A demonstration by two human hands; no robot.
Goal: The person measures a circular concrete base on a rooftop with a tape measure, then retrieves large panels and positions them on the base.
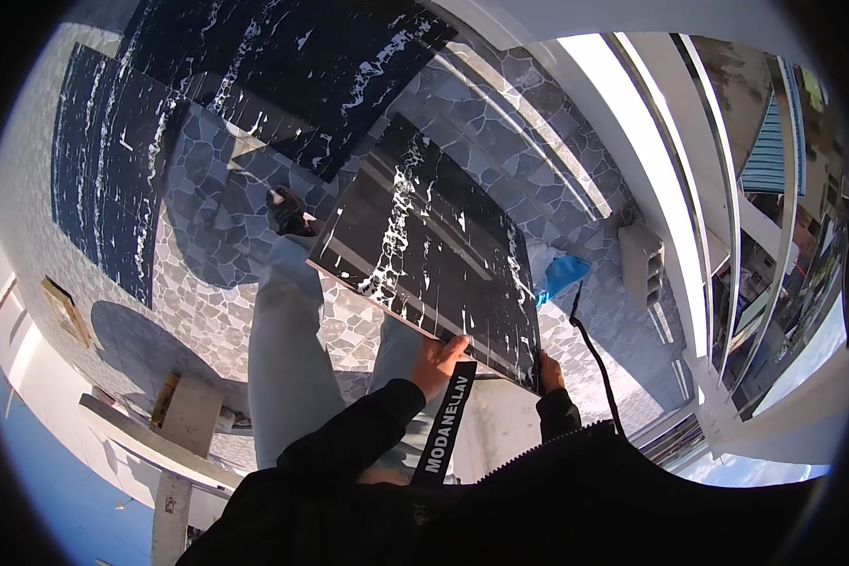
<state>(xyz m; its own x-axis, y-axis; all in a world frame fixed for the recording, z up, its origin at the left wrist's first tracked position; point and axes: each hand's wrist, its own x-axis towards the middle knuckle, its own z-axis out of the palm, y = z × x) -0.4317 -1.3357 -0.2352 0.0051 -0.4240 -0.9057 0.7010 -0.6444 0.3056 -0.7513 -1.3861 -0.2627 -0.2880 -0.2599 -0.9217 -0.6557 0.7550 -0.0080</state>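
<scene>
A large black tile (443,255) with white marble-like veins is tilted in front of my legs. Its near edge rests in my left hand (436,365), whose thumb lies on the face while the other fingers are mostly hidden. My right hand (550,373) grips the near right corner, fingers curled at the side edge. Between my hands hangs a black strap (446,424) with white lettering. Beyond the tile, a matching black slab surface (283,75) spreads over the floor, with another veined section (104,179) to its left.
Irregular grey stone-pattern flooring (208,208) surrounds my legs. A blue plastic bag (563,274) lies right of the tile, near a dark cord (590,340) and a concrete block (640,264). A white wall with railings (717,189) runs along the right. A wooden frame (64,309) is at left.
</scene>
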